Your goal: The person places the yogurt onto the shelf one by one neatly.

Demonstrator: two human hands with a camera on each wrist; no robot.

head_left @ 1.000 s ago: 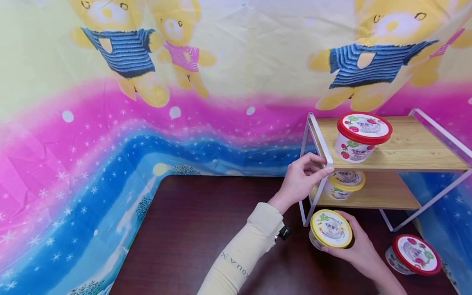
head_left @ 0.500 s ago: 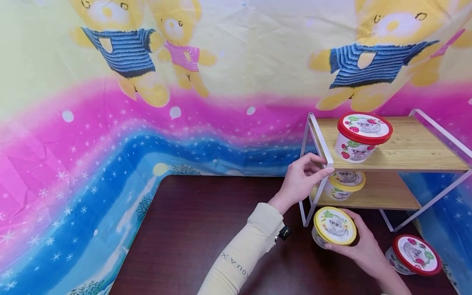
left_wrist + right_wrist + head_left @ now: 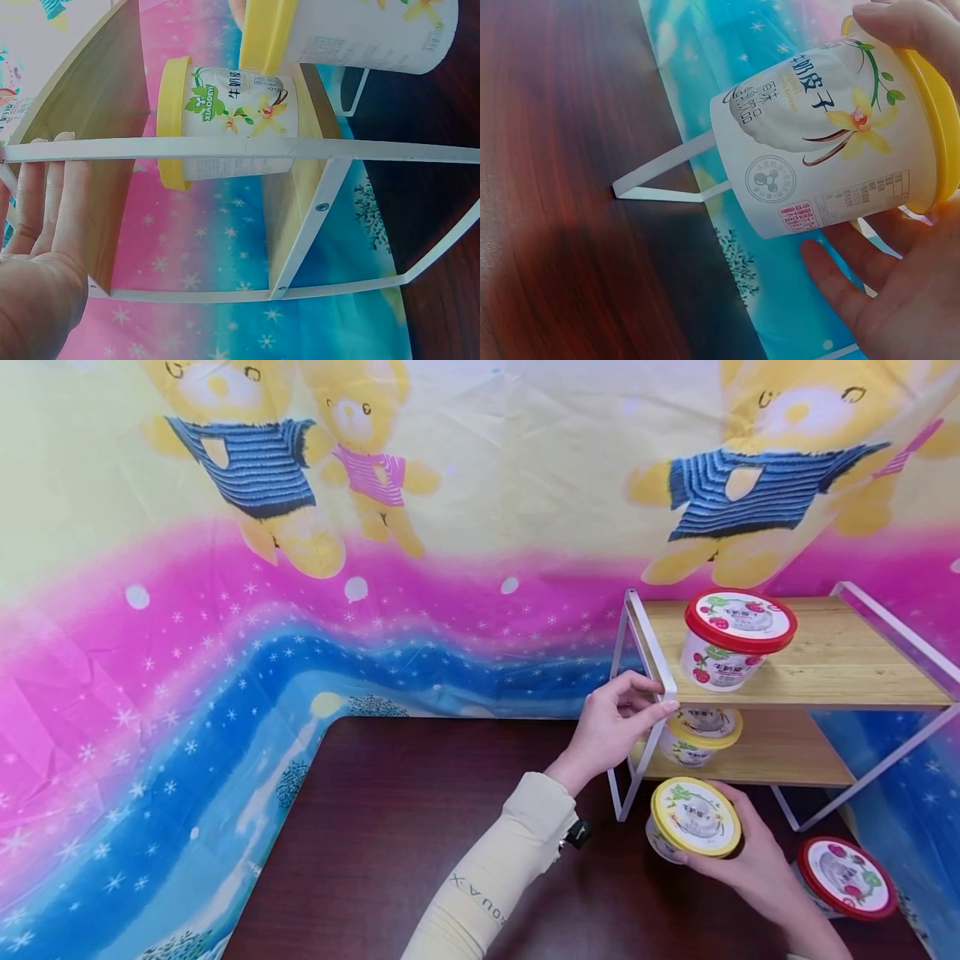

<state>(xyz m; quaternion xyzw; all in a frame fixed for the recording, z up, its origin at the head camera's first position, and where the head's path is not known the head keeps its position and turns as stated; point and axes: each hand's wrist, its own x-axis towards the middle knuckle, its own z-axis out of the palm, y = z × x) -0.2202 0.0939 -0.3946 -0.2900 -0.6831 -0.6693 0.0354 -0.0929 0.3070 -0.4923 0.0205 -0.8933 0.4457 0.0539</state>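
Observation:
My right hand (image 3: 761, 868) grips a white tub with a yellow lid (image 3: 696, 818), thumb on one side and fingers on the other. It is held in front of the lower shelf, lid tilted toward the head camera. My left hand (image 3: 607, 727) holds the left front edge of the white metal frame (image 3: 669, 681) of a two-tier wooden rack. A similar yellow-lidded tub (image 3: 232, 120) stands at the left of the lower shelf (image 3: 780, 752). On the upper shelf (image 3: 862, 652) stands a red-lidded tub (image 3: 723, 664).
Another red-lidded tub (image 3: 847, 877) is on the dark wooden table (image 3: 420, 827), right of my right hand and partly behind the wrist. A printed bear cloth (image 3: 487, 527) hangs behind the table and rack.
My right hand has moved slightly right with the yellow-lidded tub. The left hand keeps its place on the frame, and the other tubs stay put.

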